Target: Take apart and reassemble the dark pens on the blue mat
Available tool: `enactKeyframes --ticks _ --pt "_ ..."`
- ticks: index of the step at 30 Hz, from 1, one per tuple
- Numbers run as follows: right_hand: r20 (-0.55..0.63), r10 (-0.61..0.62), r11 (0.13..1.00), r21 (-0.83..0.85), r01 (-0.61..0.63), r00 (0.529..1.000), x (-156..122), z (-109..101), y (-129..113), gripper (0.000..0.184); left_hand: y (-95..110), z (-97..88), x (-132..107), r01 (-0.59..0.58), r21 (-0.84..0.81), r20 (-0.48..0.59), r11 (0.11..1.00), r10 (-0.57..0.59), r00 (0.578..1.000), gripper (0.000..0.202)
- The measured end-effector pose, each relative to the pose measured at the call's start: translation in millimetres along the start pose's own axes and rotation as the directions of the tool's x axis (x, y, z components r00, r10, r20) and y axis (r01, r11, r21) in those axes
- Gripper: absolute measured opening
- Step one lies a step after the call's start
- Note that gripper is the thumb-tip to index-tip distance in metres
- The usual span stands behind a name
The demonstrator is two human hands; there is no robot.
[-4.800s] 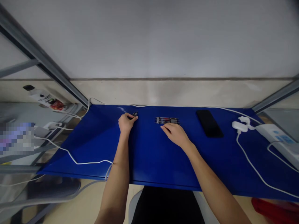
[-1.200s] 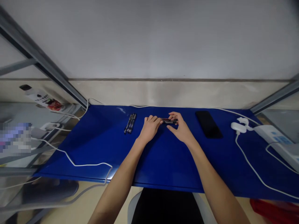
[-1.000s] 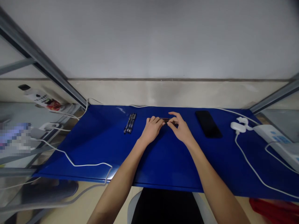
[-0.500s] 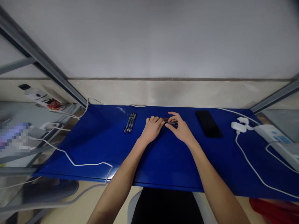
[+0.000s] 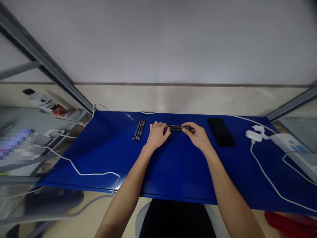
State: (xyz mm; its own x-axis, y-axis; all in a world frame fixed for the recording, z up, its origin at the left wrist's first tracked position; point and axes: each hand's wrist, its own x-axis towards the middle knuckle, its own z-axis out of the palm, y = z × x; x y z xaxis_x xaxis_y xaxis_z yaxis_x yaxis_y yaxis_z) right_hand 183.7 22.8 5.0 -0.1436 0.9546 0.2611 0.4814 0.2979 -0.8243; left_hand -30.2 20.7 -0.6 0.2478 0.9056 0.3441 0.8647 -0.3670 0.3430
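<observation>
A few dark pens (image 5: 175,128) lie crosswise between my two hands, close above or on the blue table. My left hand (image 5: 158,133) has its fingers curled over their left end. At their right end, my right hand (image 5: 194,132) pinches them between thumb and fingers. The ends of these pens are hidden by my fingers, and I cannot tell exactly how many there are. Left of my left hand, another group of dark pens (image 5: 139,130) lies side by side on the table, pointing away from me and slightly slanted.
A black phone (image 5: 222,132) lies right of my right hand on the blue table (image 5: 178,172). Farther right are a white charger (image 5: 253,135) and a white power strip (image 5: 292,147). White cables (image 5: 94,174) cross the left side. A bottle (image 5: 48,105) stands beyond the left frame.
My hands have moved apart, left hand to the left and right hand to the right, so more of the pens between them shows. The pen group at the left stays put.
</observation>
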Motion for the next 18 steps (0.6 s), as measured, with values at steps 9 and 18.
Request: enactKeyframes --ticks 9,18 --pt "-0.191 0.178 0.984 0.052 -0.171 0.965 2.1 -13.7 19.1 0.028 -7.0 0.7 1.3 0.106 -0.013 -0.103 0.994 -0.107 0.989 0.024" --pt "-0.325 0.151 0.888 -0.371 -0.272 0.934 -3.9 -17.1 41.8 0.013 -3.5 -1.4 0.4 0.1 -0.059 -0.102 0.993 -0.106 0.989 0.035"
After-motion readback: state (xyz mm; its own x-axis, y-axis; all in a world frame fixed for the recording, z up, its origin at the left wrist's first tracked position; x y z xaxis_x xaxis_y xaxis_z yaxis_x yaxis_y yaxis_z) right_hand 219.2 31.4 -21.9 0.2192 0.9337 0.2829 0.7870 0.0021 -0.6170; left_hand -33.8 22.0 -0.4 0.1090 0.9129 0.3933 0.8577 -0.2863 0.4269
